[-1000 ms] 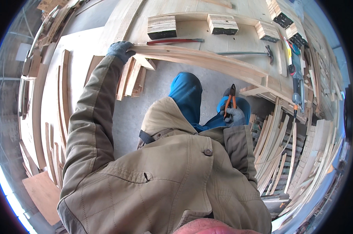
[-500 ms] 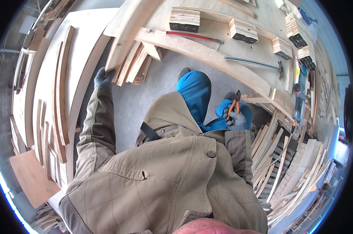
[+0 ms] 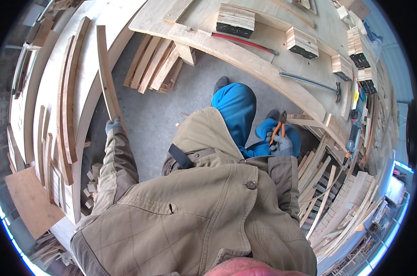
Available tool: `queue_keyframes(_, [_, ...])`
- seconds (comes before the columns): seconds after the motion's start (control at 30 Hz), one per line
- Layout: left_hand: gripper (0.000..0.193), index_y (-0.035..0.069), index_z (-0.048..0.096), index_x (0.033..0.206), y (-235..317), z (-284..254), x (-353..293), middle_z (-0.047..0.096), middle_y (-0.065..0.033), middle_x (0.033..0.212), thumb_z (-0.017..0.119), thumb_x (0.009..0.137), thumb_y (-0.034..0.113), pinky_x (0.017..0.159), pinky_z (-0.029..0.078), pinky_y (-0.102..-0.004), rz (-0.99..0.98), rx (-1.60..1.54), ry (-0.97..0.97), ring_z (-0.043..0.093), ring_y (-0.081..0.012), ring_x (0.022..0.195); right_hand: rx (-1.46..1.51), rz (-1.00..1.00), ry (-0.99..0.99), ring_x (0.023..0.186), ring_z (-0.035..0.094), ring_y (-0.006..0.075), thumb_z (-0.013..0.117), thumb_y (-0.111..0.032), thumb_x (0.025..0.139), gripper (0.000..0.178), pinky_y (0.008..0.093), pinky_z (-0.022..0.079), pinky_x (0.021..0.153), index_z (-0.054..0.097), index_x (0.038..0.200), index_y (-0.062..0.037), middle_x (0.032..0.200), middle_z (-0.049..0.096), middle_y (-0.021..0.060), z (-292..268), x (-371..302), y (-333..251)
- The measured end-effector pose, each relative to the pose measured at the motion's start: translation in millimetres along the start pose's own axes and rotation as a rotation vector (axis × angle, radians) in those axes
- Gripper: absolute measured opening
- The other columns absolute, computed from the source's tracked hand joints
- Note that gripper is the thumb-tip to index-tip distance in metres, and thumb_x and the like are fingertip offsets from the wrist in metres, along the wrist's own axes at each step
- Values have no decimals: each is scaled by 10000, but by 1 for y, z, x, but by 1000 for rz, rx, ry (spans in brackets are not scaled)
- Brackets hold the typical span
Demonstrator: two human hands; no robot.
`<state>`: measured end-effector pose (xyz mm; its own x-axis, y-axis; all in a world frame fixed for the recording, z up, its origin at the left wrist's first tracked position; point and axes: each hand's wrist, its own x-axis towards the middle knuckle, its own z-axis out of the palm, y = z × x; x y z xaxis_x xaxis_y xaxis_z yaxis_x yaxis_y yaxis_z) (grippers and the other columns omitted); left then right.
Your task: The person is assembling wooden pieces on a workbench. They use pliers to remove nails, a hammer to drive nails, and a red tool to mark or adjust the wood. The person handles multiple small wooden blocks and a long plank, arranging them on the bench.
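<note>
Low on the left, my gloved left hand (image 3: 113, 124) is closed round the near end of a long wooden board (image 3: 106, 78). The board's far end reaches over the edge of the pale left-hand table (image 3: 86, 99). In front of my right thigh, my gloved right hand (image 3: 281, 143) grips a pair of pliers (image 3: 278, 126) with orange handles, jaws pointing up and away. The fingers of that hand wrap the handles. Two long wooden strips (image 3: 70, 101) lie on the left table, beside the board I hold.
A wooden workbench (image 3: 245, 57) spans ahead with stacked wood blocks (image 3: 236, 19), a red bar (image 3: 245, 43) and a hammer (image 3: 312, 83). Boards (image 3: 153, 62) stand under its left end. More strips (image 3: 316, 179) fill the right side, near a power tool (image 3: 353, 133).
My left hand has swung the board leftward, from over the workbench corner to the edge of the left table. My right hand keeps hold of the pliers.
</note>
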<state>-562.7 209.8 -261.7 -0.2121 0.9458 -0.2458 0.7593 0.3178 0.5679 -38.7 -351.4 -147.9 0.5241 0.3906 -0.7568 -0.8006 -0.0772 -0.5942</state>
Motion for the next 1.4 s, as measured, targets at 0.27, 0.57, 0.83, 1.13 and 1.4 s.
queue_keyframes(0.27, [488,-5,713,1106,1,48,-16,752,-189,953,765,872,421,807,555,-419,-25,158,-231,736,-315,885,-11,51,35,803,642,229,570,4,947,446,297,469,513,477,1377,-65,1070,675,159,0,0,-1])
queue_keyframes(0.57, [704,73,606,1371,169,60,31,609,-213,1377,840,815,437,1105,454,-442,421,273,59,590,-367,1269,-13,45,76,824,644,243,568,-6,953,417,303,483,519,489,1359,-52,1074,666,164,4,-2,4])
queue_keyframes(0.83, [650,15,661,1277,115,149,54,732,-182,1151,890,783,370,974,545,-383,495,188,-325,691,-322,1105,-34,45,88,729,602,196,581,-6,934,479,301,498,504,490,1403,-39,1069,650,124,3,5,4])
queue_keyframes(1.13, [613,9,670,1267,-65,174,-69,722,-192,1208,849,792,354,1002,530,-397,687,575,-890,681,-281,1144,-11,-27,95,529,563,190,649,-45,882,212,308,449,413,596,1087,-46,815,634,113,-2,4,8])
queue_keyframes(1.4, [364,-22,693,1181,73,127,-92,730,-160,1153,813,842,35,913,565,-359,388,57,-734,686,-214,1046,45,-43,-6,622,626,211,651,-3,889,369,307,470,472,547,1243,-1,906,698,153,-8,0,4])
